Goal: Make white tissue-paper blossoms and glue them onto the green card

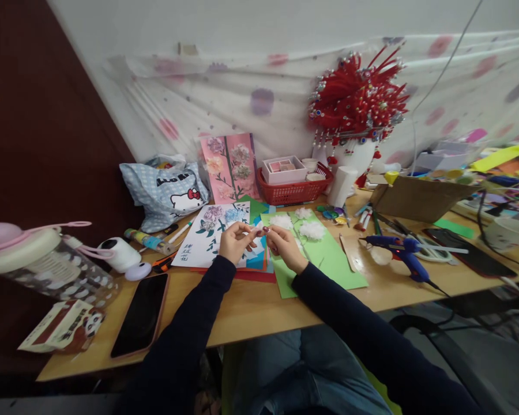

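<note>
My left hand (237, 242) is raised over the white sheet with printed flowers (199, 242), its fingertips pinched together on something small and whitish. Close beside it, my right hand (283, 245) also pinches, thumb and finger almost touching the left fingertips; what lies between them is too small to name. Under and beyond the right hand is a light green sheet (343, 268) bearing white fluffy flowers (312, 230). Blue and red sheets (255, 277) stick out beneath the white one.
A blue hot glue gun (409, 253) and a dark phone (471, 253) lie right. Left are another phone (140, 316), a bottle (56, 262) and a small box (63, 325). Behind stand a red basket (285, 192), a white roll (342, 186) and a red beaded headdress (358, 98).
</note>
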A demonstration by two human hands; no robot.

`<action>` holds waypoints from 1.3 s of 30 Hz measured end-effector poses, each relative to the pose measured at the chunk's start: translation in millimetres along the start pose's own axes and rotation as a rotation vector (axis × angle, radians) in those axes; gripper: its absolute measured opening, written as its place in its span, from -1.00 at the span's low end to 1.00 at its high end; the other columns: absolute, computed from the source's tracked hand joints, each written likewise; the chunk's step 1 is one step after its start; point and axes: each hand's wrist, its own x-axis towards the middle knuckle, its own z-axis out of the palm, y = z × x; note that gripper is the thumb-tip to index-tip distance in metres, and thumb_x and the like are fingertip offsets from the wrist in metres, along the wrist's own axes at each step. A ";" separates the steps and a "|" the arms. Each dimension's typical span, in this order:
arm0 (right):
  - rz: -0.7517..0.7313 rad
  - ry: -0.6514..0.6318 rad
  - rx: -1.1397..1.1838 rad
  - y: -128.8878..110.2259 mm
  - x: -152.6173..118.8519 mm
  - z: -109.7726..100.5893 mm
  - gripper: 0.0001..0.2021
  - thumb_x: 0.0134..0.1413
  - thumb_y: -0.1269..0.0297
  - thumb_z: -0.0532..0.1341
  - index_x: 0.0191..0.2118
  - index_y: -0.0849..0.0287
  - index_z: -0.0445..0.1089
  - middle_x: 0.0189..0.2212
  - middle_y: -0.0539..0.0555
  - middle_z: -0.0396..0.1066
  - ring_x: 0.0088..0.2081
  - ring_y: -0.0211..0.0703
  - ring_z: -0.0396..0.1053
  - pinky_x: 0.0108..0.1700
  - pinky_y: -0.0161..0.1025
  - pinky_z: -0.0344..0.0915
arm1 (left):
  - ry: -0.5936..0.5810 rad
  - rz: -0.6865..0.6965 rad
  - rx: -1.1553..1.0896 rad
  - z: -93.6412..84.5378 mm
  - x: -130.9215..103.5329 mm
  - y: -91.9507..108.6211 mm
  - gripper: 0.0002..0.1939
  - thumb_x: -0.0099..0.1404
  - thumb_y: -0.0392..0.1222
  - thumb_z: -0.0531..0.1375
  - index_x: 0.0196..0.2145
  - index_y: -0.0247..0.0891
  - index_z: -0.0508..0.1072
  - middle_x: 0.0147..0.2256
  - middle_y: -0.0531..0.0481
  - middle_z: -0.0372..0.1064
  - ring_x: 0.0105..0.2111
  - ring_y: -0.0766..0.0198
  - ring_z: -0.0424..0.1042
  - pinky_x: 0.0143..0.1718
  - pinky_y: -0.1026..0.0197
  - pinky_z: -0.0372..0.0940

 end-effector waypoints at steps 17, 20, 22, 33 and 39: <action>-0.041 0.109 -0.146 -5.4 -0.6 -3.5 -0.72 -0.07 0.06 0.19 -0.49 0.22 0.36 -0.73 -0.10 0.11 -0.64 -0.38 0.04 -0.58 -0.38 -0.02 | -0.028 0.176 0.294 0.4 -6.0 1.7 -0.69 -0.06 -0.06 0.34 -0.55 -0.28 0.31 -0.39 -0.02 0.49 -0.71 0.42 0.35 -0.73 0.39 0.19; -0.022 0.101 -0.134 -5.9 -0.3 -3.2 -0.74 -0.06 0.08 0.18 -0.50 0.21 0.35 -0.73 -0.11 0.10 -0.66 -0.39 0.01 -0.60 -0.38 -0.04 | -0.032 0.179 0.296 0.7 -6.5 2.2 -0.70 -0.07 -0.07 0.35 -0.55 -0.28 0.32 -0.40 -0.02 0.49 -0.71 0.42 0.36 -0.71 0.38 0.20; -0.012 0.100 -0.125 -5.4 0.1 -3.0 -0.73 -0.06 0.07 0.19 -0.51 0.20 0.31 -0.74 -0.13 0.07 -0.68 -0.41 -0.03 -0.63 -0.38 -0.08 | -0.023 0.170 0.277 1.2 -6.7 3.6 -0.70 -0.09 -0.08 0.35 -0.55 -0.28 0.32 -0.40 -0.02 0.49 -0.71 0.42 0.36 -0.71 0.39 0.20; -0.001 0.059 -0.011 0.7 2.8 -5.8 -0.67 -0.08 -0.02 0.23 -0.40 0.17 0.25 -0.77 -0.19 0.01 -0.73 -0.44 -0.08 -0.67 -0.40 -0.18 | -0.041 -0.022 0.049 -3.3 -0.6 7.8 -0.59 -0.11 -0.12 0.35 -0.31 -0.28 0.33 -0.51 0.11 0.37 -0.73 0.48 0.26 -0.79 0.42 0.05; -0.003 0.088 -0.016 -1.7 1.2 -3.9 -0.66 -0.11 -0.02 0.25 -0.42 0.18 0.26 -0.77 -0.18 0.02 -0.73 -0.44 -0.06 -0.66 -0.39 -0.19 | -0.079 -0.055 -0.116 -6.6 4.6 1.2 -0.54 -0.13 -0.20 0.37 -0.22 -0.29 0.40 -0.51 0.16 0.24 -0.70 0.57 0.12 -0.76 0.44 0.01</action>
